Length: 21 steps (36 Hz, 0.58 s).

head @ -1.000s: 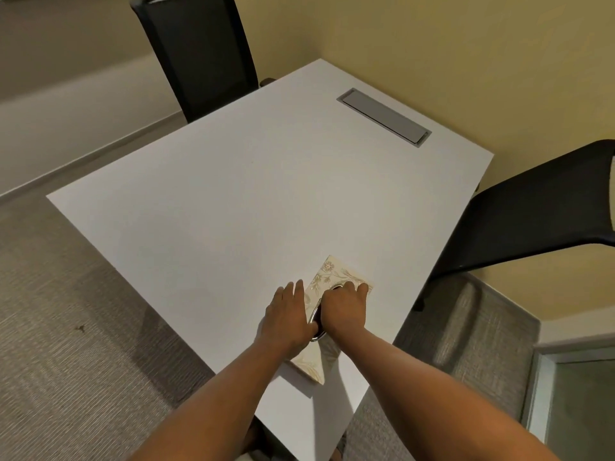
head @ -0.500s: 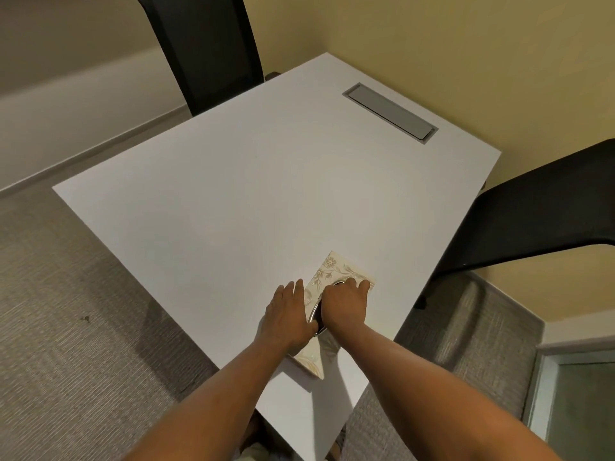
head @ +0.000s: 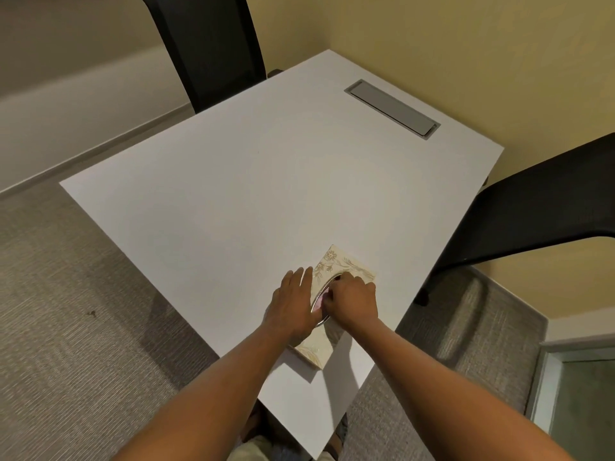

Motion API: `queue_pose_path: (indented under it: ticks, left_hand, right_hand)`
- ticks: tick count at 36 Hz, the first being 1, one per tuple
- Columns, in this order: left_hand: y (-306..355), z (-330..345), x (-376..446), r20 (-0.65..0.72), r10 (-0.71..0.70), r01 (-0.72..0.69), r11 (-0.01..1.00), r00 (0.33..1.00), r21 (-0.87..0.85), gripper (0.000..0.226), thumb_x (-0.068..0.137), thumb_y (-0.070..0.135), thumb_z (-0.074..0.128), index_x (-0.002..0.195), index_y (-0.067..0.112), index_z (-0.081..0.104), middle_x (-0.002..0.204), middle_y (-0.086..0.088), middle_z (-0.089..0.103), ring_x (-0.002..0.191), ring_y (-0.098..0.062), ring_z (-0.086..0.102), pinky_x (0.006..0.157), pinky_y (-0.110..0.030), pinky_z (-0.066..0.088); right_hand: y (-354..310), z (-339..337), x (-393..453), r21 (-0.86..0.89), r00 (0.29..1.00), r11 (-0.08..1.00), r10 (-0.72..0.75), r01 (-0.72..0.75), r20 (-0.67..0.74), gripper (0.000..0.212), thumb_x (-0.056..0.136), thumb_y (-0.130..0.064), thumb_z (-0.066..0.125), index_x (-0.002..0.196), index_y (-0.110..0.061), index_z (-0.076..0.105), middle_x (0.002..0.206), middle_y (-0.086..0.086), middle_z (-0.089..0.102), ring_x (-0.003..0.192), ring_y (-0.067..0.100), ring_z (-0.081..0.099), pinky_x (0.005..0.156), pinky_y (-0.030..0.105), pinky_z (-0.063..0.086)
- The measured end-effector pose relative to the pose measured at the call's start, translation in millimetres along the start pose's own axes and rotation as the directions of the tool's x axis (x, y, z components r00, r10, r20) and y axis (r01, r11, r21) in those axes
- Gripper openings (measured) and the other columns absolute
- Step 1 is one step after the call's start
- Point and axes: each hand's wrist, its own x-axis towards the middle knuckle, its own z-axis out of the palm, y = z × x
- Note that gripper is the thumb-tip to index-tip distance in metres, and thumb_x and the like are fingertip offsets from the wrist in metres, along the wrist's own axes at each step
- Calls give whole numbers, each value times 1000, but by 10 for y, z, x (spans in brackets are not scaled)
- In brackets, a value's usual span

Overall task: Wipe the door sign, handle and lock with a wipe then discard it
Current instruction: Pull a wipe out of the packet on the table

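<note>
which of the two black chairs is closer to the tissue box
The black chair at the table's right side, near the floral tissue box; the other black chair stands at the far edge.

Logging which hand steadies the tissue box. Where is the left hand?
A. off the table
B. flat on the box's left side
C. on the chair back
B: the left hand lies flat against the tissue box while the right hand reaches into its oval opening.

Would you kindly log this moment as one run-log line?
stage: fetching wipe | left hand: flat, steadying tissue box | right hand: fingers at oval opening, pinching pink wipe | surface: white table
</note>
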Motion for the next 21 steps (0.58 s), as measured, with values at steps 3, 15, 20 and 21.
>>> queue_pose_path:
  ticks: [3, 15, 20, 21]
  left_hand:
    - [31, -11, 3, -23, 46, -46, 999, 999, 8, 74, 102, 49, 44, 162, 17, 15, 168, -9, 17, 156, -29, 12, 119, -47, 27]
    - [30, -38, 41, -9, 148, -147, 983, 989, 113, 66, 99, 53, 46, 157, 25, 29, 169, -6, 12, 157, -29, 4, 118, -48, 29]
    - [45, -34, 66, 22, 158, -160, 976, 987, 149, 66, 98, 49, 51, 157, 29, 29, 170, -4, 9, 157, -27, 0, 119, -47, 26]
    - [52, -37, 74, 28, 158, -160, 974, 987, 160, 67, 98, 49, 52, 157, 29, 29, 170, -4, 8, 157, -27, 0, 119, -46, 26]
  right_hand:
    - [50, -71, -10, 75, 1000, 997, -16, 16, 0, 25, 90, -30, 51, 98, -15, 70, 104, 7, 57, 89, 30, 61, 77, 38, 50]
    - [231, -158, -44, 349, 999, 936, -48, 47, -6, 17, 80, -32, 58, 86, -17, 64, 85, 3, 61, 75, 22, 56, 61, 32, 44]
    - [310, -149, -74, 438, 999, 898, -34, 42, -27, 23, 77, -34, 66, 68, -19, 51, 68, -4, 54, 61, 14, 47, 50, 29, 28]
    - [326, -145, -84, 464, 999, 885, -25, 36, -31, 25, 76, -34, 68, 67, -18, 50, 65, -4, 53, 59, 12, 45, 50, 29, 28]
